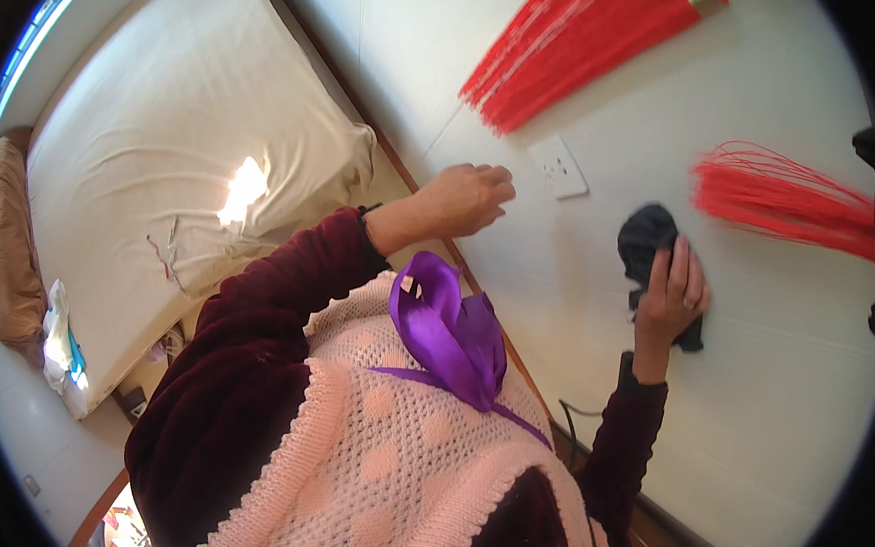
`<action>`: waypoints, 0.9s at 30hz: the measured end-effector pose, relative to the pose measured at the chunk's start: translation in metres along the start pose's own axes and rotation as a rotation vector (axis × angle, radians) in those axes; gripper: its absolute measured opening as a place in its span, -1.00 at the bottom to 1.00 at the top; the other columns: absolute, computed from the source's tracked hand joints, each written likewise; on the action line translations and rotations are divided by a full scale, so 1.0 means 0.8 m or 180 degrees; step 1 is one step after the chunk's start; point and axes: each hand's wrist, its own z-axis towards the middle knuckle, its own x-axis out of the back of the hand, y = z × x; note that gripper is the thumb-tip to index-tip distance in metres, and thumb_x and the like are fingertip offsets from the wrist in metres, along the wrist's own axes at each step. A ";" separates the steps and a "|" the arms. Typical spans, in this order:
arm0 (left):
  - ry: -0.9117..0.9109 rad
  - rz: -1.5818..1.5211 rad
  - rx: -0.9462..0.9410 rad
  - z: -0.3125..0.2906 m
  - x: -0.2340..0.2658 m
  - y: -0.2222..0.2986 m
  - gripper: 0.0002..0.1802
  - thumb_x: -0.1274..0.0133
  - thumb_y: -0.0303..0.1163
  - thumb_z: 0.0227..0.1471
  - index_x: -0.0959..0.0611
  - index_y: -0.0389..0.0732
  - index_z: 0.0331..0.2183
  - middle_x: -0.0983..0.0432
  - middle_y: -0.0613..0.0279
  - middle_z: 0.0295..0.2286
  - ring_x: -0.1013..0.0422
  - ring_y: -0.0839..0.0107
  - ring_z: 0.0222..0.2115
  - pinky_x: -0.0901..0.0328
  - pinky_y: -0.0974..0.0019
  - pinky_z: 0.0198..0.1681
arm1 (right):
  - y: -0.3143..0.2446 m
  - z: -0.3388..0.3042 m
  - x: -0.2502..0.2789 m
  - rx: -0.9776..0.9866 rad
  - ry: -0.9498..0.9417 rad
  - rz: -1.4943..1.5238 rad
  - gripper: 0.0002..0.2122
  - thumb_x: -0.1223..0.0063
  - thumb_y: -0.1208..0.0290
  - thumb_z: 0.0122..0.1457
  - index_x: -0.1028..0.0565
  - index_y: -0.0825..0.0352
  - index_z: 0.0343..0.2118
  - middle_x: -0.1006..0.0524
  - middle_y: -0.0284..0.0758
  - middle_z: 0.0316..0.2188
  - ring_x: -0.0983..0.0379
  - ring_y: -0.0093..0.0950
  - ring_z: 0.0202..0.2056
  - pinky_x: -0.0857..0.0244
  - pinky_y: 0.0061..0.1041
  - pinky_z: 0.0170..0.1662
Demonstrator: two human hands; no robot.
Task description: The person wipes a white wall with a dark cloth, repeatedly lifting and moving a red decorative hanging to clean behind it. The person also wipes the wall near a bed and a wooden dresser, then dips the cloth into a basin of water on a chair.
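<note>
Against the pale wall (587, 254), my right hand (673, 294) presses a bunched black cloth (646, 235) flat, its fingers spread over the fabric. Part of the cloth hangs out below the palm. My left hand (460, 200) is raised in front of the wall with its fingers curled into a loose fist, and nothing shows in it. Just beyond its knuckles is a white wall socket (558, 167), apart from the hand. Long red tassels (584, 44) with gold bands hang above the socket, and another red tassel (784, 197) hangs right of the cloth.
On the left stands a bed (178, 119) with a cream sheet. A brown folded bundle (10, 249) lies along its far side. A black cord (578, 412) runs near the wall's foot. Dark objects (872, 237) show at the right rim. A purple ribbon (446, 323) hangs over my chest.
</note>
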 end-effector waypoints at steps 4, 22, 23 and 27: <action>-0.0217 0.0206 0.0289 -0.006 -0.029 0.033 -0.74 -0.13 -0.38 0.00 -0.54 -0.22 -0.22 -0.48 0.11 -0.20 -0.47 0.07 -0.24 -0.38 0.09 -0.22 | -0.008 -0.001 -0.005 -0.0133 0.0217 0.0037 -0.83 -0.10 0.48 0.20 -0.58 0.17 -0.16 -0.49 -0.46 0.05 -0.34 -0.48 0.05 -0.15 -0.44 0.01; -0.0102 -0.0239 0.1730 -0.085 -0.190 0.150 -0.81 -0.07 -0.34 0.05 -0.53 -0.22 -0.29 -0.50 0.06 -0.35 -0.47 0.01 -0.27 -0.36 -0.03 -0.25 | -0.118 -0.198 -0.128 0.0625 -0.0539 0.1624 -0.71 -0.01 0.48 0.15 -0.51 0.25 -0.05 -0.41 -0.43 0.13 -0.24 -0.44 0.20 -0.02 -0.26 0.25; -0.0101 -0.0169 0.1846 -0.094 -0.184 0.147 -0.79 -0.07 -0.32 0.06 -0.54 -0.20 -0.26 -0.50 0.07 -0.33 -0.47 0.00 -0.27 -0.36 -0.01 -0.25 | -0.117 -0.197 -0.131 0.0750 -0.0776 0.1514 -0.71 -0.01 0.48 0.15 -0.51 0.26 -0.04 -0.41 -0.42 0.13 -0.23 -0.43 0.20 -0.01 -0.25 0.25; -0.0090 -0.0069 0.2136 -0.121 -0.154 0.152 -0.74 -0.07 -0.27 0.09 -0.56 -0.18 -0.20 -0.51 0.10 -0.29 -0.47 0.00 -0.27 -0.36 0.01 -0.24 | -0.139 -0.179 -0.146 0.0790 -0.0774 0.1615 -0.71 0.00 0.48 0.15 -0.51 0.27 -0.04 -0.41 -0.39 0.12 -0.22 -0.41 0.21 -0.02 -0.22 0.26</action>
